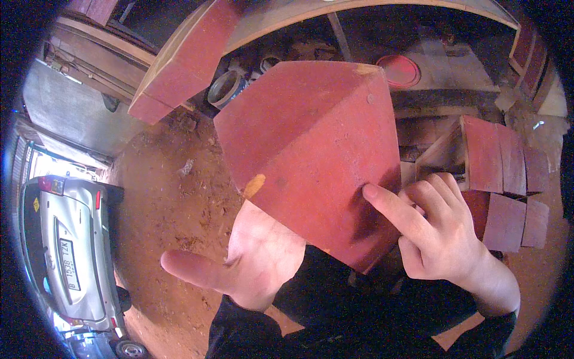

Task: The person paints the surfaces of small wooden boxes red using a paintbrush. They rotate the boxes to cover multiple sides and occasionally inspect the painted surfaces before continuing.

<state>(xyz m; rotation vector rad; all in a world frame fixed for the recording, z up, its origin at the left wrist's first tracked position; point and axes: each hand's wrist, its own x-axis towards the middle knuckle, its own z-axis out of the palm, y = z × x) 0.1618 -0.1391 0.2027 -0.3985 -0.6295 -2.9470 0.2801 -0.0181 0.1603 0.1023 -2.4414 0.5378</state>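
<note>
A red-painted wooden block or box [323, 155] is raised in front of me, tilted, with one corner toward the top right. Its paint is chipped to bare wood at two corners, and a nail-head-like spot shows near the upper edge. My left hand [263, 251] supports it from below, palm up, thumb stretched out to the left; the other fingers are hidden behind the piece. On its lower right face rests the tip of my right hand's [436, 224] index finger. That hand's other fingers are loosely bent, and I see nothing held in them.
Stacked red wooden pieces [484, 155] lie on the right. Another long red piece [185, 66] is at the upper left. Behind stand an open bucket [226, 90] and a round red lid or tub [399, 70]. Brown earth [173, 197] forms the ground; a silver car [75, 251] is parked at left.
</note>
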